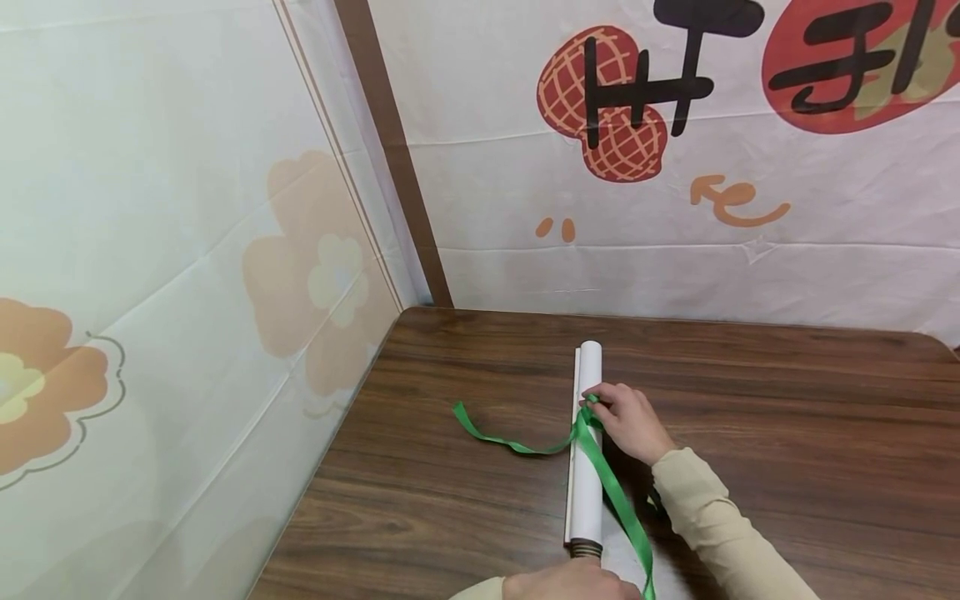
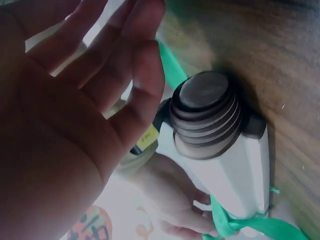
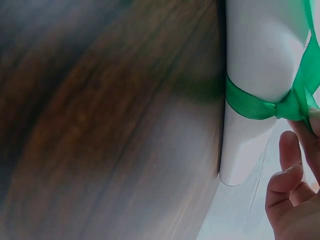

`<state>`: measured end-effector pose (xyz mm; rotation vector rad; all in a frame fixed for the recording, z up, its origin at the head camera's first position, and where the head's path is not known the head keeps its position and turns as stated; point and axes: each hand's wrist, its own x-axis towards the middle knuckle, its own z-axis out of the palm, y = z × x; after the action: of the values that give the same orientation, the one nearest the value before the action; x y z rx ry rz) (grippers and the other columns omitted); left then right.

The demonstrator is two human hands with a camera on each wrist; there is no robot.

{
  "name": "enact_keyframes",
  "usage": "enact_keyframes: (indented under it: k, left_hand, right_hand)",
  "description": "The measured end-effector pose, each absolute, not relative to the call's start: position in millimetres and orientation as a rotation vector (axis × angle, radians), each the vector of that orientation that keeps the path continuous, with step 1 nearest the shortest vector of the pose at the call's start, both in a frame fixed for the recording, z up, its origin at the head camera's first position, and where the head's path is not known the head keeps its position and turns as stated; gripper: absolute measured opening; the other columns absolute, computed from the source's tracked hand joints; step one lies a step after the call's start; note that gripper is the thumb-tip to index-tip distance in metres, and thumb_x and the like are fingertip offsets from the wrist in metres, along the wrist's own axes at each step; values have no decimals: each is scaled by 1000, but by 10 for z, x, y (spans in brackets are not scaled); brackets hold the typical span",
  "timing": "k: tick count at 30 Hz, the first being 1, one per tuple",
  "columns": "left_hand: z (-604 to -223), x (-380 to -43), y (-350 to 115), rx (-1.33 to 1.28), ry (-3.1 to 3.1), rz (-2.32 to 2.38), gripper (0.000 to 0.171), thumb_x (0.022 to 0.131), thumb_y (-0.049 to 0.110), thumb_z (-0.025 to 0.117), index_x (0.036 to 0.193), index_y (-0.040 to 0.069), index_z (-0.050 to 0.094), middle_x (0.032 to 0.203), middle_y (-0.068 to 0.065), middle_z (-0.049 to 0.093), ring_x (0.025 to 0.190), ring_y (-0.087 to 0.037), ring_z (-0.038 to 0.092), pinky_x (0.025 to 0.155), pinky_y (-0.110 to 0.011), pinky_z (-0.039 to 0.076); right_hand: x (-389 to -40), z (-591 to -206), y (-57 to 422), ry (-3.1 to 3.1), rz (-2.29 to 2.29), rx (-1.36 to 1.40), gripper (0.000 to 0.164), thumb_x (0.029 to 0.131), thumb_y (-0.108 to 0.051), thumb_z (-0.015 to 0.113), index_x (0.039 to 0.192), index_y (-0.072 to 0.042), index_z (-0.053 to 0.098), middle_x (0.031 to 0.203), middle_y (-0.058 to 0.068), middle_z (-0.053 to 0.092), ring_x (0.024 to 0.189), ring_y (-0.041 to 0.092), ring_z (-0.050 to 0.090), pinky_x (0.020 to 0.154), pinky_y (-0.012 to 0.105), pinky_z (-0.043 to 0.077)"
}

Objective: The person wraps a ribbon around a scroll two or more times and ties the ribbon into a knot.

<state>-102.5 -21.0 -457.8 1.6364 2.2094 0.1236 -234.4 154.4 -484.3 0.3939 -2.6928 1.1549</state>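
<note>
A white rolled scroll (image 1: 588,492) lies on the table, a dark ribbed knob (image 2: 207,112) at its near end. Green ribbon (image 3: 250,104) wraps around the roll and crosses in a knot (image 3: 287,107). At that knot my right hand (image 1: 630,421) pinches the ribbon between thumb and fingertips. One long tail runs straight toward the near end, where my left hand (image 1: 566,581) is beside the knob. In the left wrist view, this tail meets the curled fingertips of the left hand (image 2: 95,95), its end hidden behind them.
The other ribbon tail (image 1: 517,447) trails loosely leftward across the brown wooden table (image 1: 825,433). White printed cloth (image 1: 495,150) hangs behind the table, with another flowered cloth (image 1: 187,208) along its left side. A dark band with a yellow label (image 2: 147,139) circles the right wrist.
</note>
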Motion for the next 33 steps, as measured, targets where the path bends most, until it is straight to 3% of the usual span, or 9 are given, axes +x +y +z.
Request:
enact_keyframes:
  k: [6, 10, 15, 25, 29, 33]
  left_hand:
    - [-4403, -1164, -248, 1940, 2253, 5, 11, 93, 29, 58, 86, 30, 67, 82, 21, 56, 67, 12, 48, 57, -4, 35]
    - [-4274, -1363, -273, 1801, 2292, 263, 17, 98, 28, 55, 92, 26, 70, 85, 20, 60, 73, 13, 50, 68, -1, 36]
    - [-4192, -1626, -331, 1665, 2390, 509, 14, 96, 24, 59, 93, 20, 71, 85, 16, 64, 71, 13, 48, 68, -1, 37]
    - [-4369, -2204, -313, 875, 2781, 968, 13, 88, 17, 66, 96, 8, 71, 90, -1, 67, 77, -4, 60, 66, -14, 47]
    - [-4491, -2377, -270, 726, 2758, 1056, 23, 88, 19, 68, 105, 4, 71, 98, -8, 68, 84, -12, 63, 70, -19, 49]
    - [-4578, -2482, -227, 671, 2685, 1157, 26, 87, 19, 69, 108, 4, 71, 103, -10, 68, 85, -14, 65, 72, -21, 51]
  right_hand:
    - [-2340, -4839, 1555, -2694, 1160, 402, 19, 95, -10, 59, 111, -11, 70, 95, 3, 67, 77, 11, 57, 64, 27, 46]
    - [-2336, -4833, 1564, -2679, 1177, 425, 21, 95, -9, 59, 113, -9, 69, 97, 3, 69, 79, 12, 60, 66, 26, 47]
    - [-2340, -4816, 1575, -2622, 1239, 474, 26, 95, -5, 58, 120, -5, 64, 102, 5, 74, 75, 10, 66, 67, 23, 48]
    - [-2323, -4797, 1568, -2590, 1337, 533, 41, 94, 2, 55, 135, -3, 52, 111, 11, 72, 73, 8, 65, 61, 21, 45]
    - [-2306, -4778, 1548, -2594, 1387, 567, 44, 95, 4, 52, 138, -3, 49, 116, 15, 70, 61, 8, 55, 53, 21, 41]
    - [-2302, -4779, 1537, -2585, 1385, 588, 45, 95, 4, 52, 139, -2, 48, 119, 18, 68, 70, 13, 61, 54, 22, 43]
